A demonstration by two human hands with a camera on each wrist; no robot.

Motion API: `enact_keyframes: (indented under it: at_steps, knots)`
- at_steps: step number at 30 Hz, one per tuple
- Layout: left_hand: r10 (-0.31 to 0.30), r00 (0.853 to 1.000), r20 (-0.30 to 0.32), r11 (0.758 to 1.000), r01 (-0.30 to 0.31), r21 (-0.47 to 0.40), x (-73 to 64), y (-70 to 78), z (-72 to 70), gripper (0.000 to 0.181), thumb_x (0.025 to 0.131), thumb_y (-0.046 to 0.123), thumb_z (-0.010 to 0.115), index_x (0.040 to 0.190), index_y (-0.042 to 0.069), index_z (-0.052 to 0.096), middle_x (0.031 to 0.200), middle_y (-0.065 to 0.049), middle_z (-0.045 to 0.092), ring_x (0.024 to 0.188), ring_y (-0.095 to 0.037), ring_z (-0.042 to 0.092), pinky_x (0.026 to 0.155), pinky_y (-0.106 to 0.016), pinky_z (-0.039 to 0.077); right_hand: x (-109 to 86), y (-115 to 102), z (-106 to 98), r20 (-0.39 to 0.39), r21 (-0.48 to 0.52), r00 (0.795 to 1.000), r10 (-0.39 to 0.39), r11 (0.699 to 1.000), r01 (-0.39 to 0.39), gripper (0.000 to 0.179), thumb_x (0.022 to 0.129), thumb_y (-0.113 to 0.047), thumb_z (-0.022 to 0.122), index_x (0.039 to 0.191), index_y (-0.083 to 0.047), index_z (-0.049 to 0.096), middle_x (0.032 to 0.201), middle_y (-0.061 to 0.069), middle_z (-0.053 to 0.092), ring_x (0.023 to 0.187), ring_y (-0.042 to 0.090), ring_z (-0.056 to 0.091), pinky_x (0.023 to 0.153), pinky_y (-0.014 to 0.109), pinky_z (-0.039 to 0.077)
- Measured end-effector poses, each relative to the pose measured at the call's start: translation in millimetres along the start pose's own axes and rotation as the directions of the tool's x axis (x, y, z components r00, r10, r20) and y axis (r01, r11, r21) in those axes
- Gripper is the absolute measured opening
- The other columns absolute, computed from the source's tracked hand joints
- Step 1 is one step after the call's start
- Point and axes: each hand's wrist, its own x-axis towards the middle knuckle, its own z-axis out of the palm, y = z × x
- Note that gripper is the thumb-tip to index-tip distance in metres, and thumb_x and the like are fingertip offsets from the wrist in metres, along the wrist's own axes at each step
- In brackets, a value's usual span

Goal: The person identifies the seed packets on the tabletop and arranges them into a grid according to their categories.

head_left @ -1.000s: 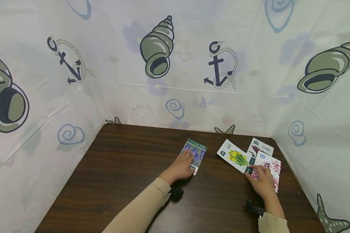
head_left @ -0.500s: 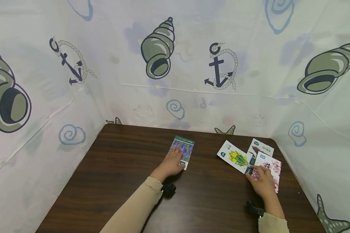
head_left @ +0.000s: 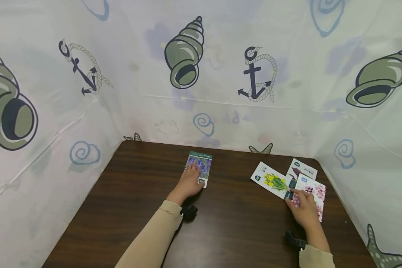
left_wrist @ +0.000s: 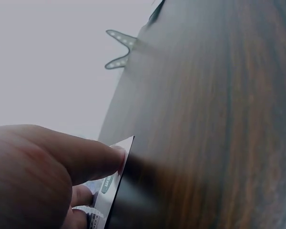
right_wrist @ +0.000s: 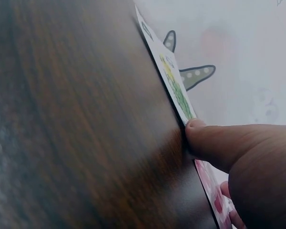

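Note:
My left hand (head_left: 187, 182) lies over a flower card (head_left: 204, 166) with purple lavender-like blooms and a green top band, left of the table's middle. Its fingers are stretched over the picture, and the thumb (left_wrist: 102, 160) presses the white lower end. On the right, my right hand (head_left: 304, 210) rests where a white card with yellow flowers (head_left: 271, 181) meets a pink blossom card (head_left: 319, 193). The thumb (right_wrist: 205, 138) touches the yellow-flower card's near edge; other fingers lie on the pink card, partly hiding it. Behind them a third white card (head_left: 305, 168) shows a dark purple shape, partly covered.
The dark wood table (head_left: 147, 171) carries the cards. Its back and sides meet a pale cloth (head_left: 221, 74) printed with shells, anchors and starfish. Each wrist wears a black band, one of them the left band (head_left: 189, 213).
My left hand has slid the lavender-like card leftward and slightly away across the table. The right hand and the three cards by it have stayed in place.

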Motion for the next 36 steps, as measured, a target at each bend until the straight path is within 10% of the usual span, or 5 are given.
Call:
enact_keyframes:
  at_steps: [26,36]
  knots:
    - [-0.110,0.993,-0.034,0.994,0.110,0.015,8.5,-31.5,-24.9,0.083,0.111,0.039,0.063,0.173,0.002,0.023,0.184,-0.021,-0.002,0.172,-0.039,-0.005,0.140,-0.059,0.001,-1.3,2,1,-0.011,0.019,1.000,-0.016,1.000,0.016,0.063,0.111,-0.040,0.063,0.163,-0.011,0.045,0.166,0.041,0.021,0.151,0.064,0.026,0.121,0.082,0.028]
    - [-0.096,0.986,-0.135,0.995,0.098,0.009,9.6,-41.4,-25.7,0.083,0.109,0.037,0.066,0.171,-0.002,0.028,0.182,-0.025,0.006,0.172,-0.040,0.003,0.140,-0.059,0.005,-2.5,0,-1,-0.007,0.019,1.000,0.001,1.000,-0.001,0.062,0.111,-0.041,0.061,0.164,-0.012,0.045,0.168,0.041,0.019,0.153,0.063,0.024,0.122,0.082,0.027]
